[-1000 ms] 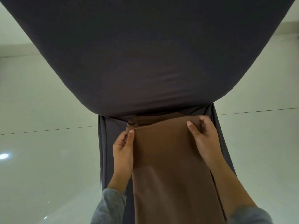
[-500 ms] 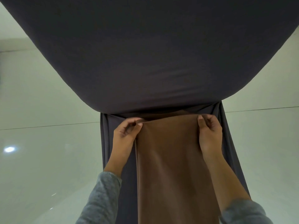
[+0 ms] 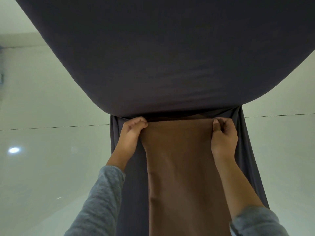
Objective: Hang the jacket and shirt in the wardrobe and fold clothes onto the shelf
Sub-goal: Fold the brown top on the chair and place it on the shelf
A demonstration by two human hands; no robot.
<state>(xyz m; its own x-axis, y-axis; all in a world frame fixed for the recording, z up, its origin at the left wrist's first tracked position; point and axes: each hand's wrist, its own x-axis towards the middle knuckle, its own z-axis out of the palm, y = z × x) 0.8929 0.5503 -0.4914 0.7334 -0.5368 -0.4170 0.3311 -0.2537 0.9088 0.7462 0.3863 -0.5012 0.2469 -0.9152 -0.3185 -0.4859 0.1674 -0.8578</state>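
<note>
The left hand (image 3: 132, 132) and right hand (image 3: 223, 133) are pinching, fingers curled tight, the ten and two o'clock corners of the smooth brown fabric garment (image 3: 184, 167), probably stretching its edge level for folding. It is hanging at six o'clock, below the dark grey cloth-covered surface (image 3: 162, 57).

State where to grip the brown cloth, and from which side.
At its top corners, one from each outer side. The brown cloth is a flat strip with a straight top edge; the left hand and right hand pinch there, likely keeping it spread.

floor (image 3: 51, 176): glossy pale tiles | grout line (image 3: 51, 127) | light glare (image 3: 14, 150) left
</note>
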